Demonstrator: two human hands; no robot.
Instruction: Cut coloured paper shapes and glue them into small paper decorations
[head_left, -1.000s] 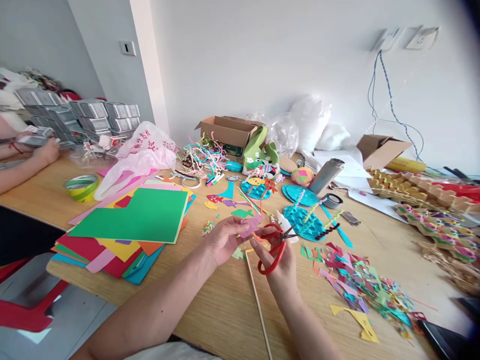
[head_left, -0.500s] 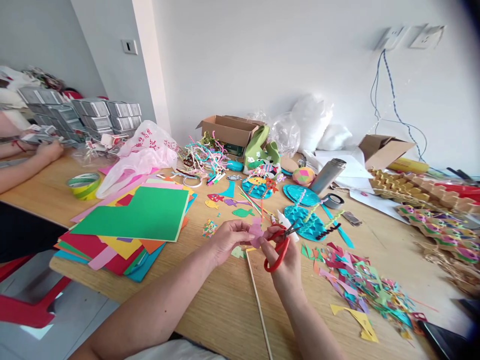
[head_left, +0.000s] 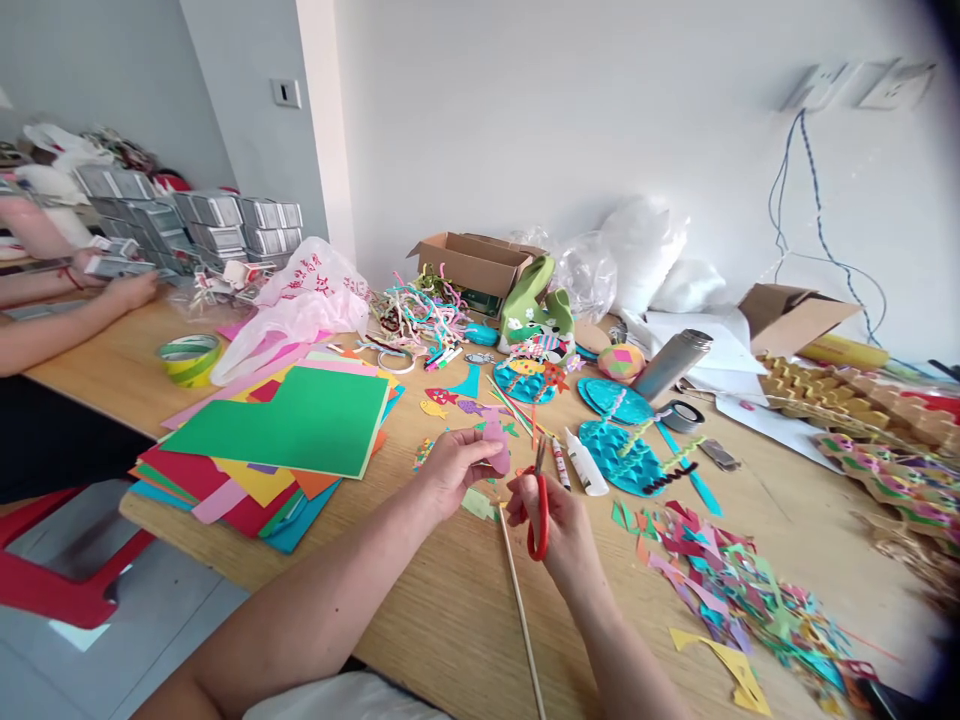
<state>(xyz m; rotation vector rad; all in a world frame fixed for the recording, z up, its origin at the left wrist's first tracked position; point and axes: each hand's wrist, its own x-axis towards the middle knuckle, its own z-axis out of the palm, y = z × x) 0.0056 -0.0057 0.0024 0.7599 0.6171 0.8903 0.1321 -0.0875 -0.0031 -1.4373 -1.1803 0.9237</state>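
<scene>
Scissors (head_left: 542,530) swung upright, gripped in right hand (head_left: 564,525), left hand (head_left: 454,470) pinching pink paper (head_left: 495,436), seemingly masking green fish (head_left: 512,429), glue bottle (head_left: 586,463) near

Bright, soft light covers the smooth white wall (head_left: 562,120) and pale-brown wooden desk (head_left: 450,620); edges stretch and blur, right corners dark.

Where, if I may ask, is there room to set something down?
Bare wood shows between the left forearm and the thin pale wooden stick, and between the right forearm and the multicoloured paper scraps. Around the white plastic glue bottle and flat turquoise discs it is crowded.
</scene>
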